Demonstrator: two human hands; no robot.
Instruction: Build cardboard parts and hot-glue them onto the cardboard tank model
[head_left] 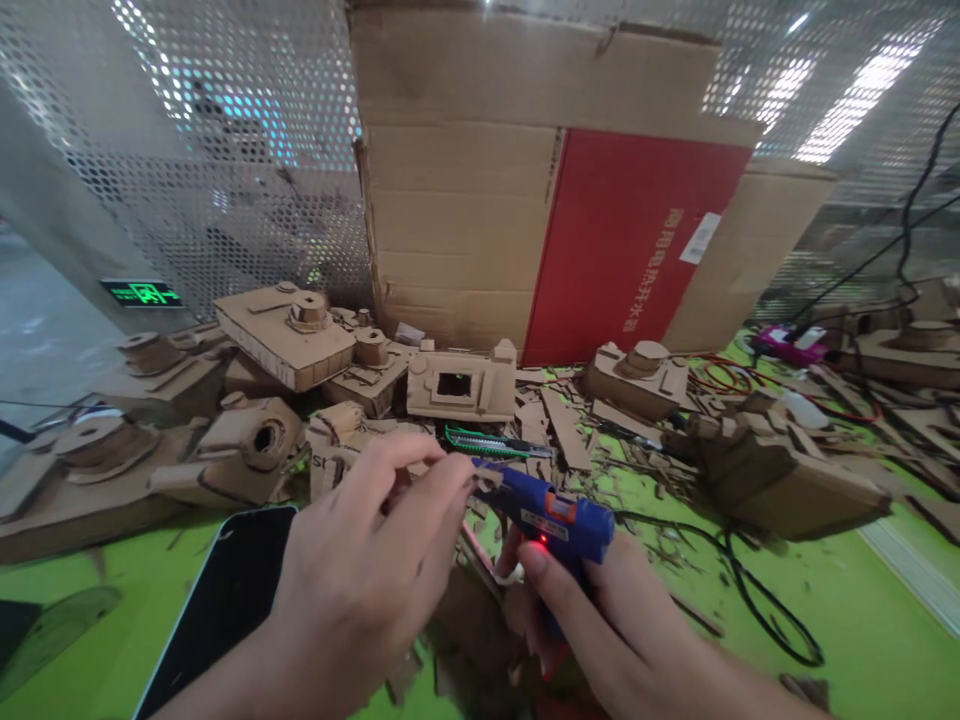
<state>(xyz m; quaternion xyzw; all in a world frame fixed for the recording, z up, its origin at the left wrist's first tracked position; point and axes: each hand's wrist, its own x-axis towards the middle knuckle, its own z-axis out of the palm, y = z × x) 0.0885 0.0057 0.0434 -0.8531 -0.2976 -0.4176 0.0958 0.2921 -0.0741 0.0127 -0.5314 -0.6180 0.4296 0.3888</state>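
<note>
My right hand point(600, 600) is wrapped round a blue glue gun point(566, 520), whose small red light glows and whose nozzle end points left. At that end, my left hand point(382, 530) has its fingers bent and pressed together. Whatever lies between those fingertips is too small and hidden to name. Just beyond the hands lies a green utility knife point(499, 442). Behind the knife stands a cardboard piece point(480, 385) with a square hole. Below the glue gun, cardboard parts are dark and mostly hidden by my hands.
Cardboard tank-like models point(289, 335) crowd the left, with others point(787, 465) on the right. A black phone point(225, 600) lies on the green table point(847, 590) at left. Scraps and a black cable point(780, 620) spread at right. Behind stands a large cardboard sheet point(457, 220) with a red panel.
</note>
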